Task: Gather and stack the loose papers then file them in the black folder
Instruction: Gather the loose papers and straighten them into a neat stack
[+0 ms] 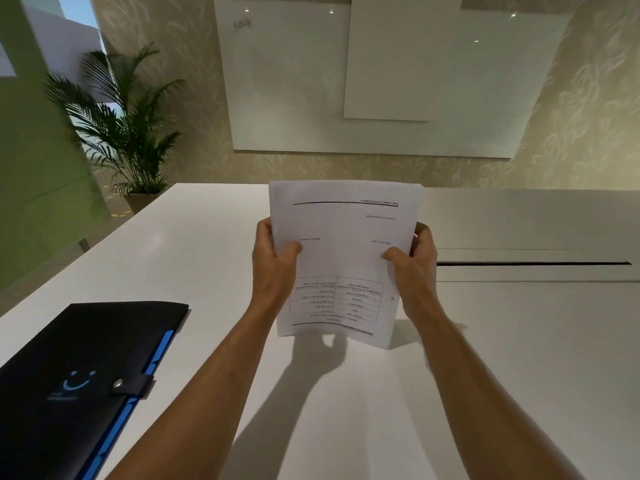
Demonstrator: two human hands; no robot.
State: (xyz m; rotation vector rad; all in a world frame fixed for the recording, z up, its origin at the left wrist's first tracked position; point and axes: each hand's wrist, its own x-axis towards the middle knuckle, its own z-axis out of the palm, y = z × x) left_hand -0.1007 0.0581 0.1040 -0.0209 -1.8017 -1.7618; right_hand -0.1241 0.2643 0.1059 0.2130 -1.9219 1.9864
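Note:
A stack of white printed papers (343,237) stands upright above the white table (194,244), its bottom edge close to the tabletop; whether it touches I cannot tell. The printed text reads upside down. My left hand (273,258) grips the stack's left edge, thumb on the front sheet. My right hand (414,261) grips the right edge the same way. The black folder (69,368) lies shut at the lower left of the table, with blue inner tabs along its right side and a snap strap fastened across it.
A long dark cable slot (533,263) runs across the table at the right. A potted palm (128,133) stands beyond the table's far left corner. White boards (381,81) hang on the wall behind.

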